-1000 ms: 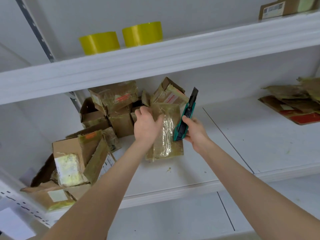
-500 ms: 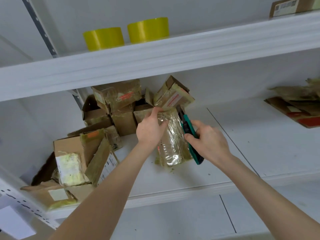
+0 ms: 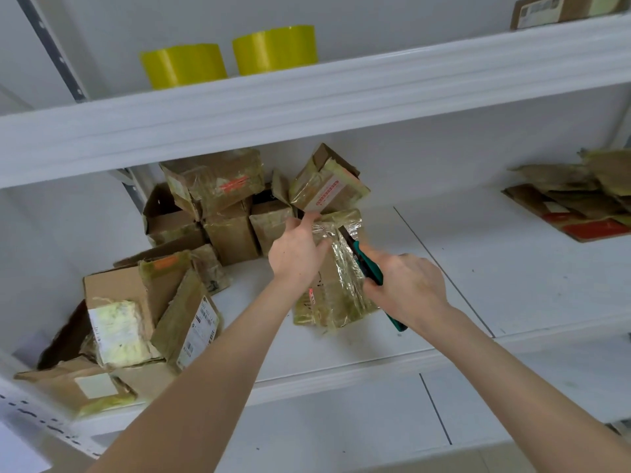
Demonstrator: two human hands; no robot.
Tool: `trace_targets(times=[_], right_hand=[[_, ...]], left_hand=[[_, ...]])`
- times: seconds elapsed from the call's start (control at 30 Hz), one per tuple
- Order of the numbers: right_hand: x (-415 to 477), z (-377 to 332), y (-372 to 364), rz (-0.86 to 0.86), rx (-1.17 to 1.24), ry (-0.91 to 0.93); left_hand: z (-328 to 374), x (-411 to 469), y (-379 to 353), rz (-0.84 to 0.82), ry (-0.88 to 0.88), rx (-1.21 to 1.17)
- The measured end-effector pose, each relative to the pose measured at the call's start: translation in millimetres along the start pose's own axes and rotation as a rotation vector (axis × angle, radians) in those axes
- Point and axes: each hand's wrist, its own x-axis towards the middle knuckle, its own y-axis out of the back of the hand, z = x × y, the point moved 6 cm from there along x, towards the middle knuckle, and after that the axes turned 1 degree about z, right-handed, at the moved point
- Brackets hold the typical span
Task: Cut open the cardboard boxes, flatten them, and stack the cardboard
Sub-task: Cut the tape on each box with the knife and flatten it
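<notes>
Gripping taped box [image 3: 336, 278] top, left hand [image 3: 296, 250], right hand [image 3: 406, 285] beside.

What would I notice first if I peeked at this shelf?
Right in the middle, the left hand holds a shiny tape-wrapped box upright on the middle shelf, while the right hand puts a teal knife to its upper part. Two bright yellow rolls sit on the upper shelf. A pile of boxes crowds the left, and flattened cardboard lies far right.
</notes>
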Motion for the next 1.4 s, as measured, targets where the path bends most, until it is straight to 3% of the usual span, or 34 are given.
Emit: trace_targets(times=[0.2,0.67,0.83,0.97,1.03,1.13,1.3,1.4], right_hand=[[3.5,-4.5,-2.1,-0.054,-0.085,0.041],[-6.6,2.6,-17.6,-0.161,0.063,-0.014],[-32.9,9.1,-28.5,-0.256,0.077,-0.031],[-51.0,20.8,-29.1,-0.218,0.154,-0.062],[-57.2,28.0,-27.2,-0.137,0.276,-0.114],[-54.4,46.6,-33.1,-0.002,0.653,-0.378],[-35.2,29.8,-74.7,-0.127,1.376,-0.744],[-9.0,22.5,-72.6,-0.060,1.445,-0.744]], left_hand=[[0.6,-0.6,-7.5,-0.009,0.010,-0.003],[-6.4,7.1,-11.8,-0.014,0.016,-0.004],[-26.9,17.4,-15.5,-0.044,0.108,0.009],[-41.7,26.3,-21.5,-0.075,0.183,0.002],[-51.9,28.6,-21.8,-0.089,0.240,0.001],[-63.4,26.7,-16.9,-0.078,0.274,0.011],[-56.9,16.7,-3.0,-0.038,0.255,-0.191],[-61.1,7.3,18.9,0.124,0.268,-0.331]])
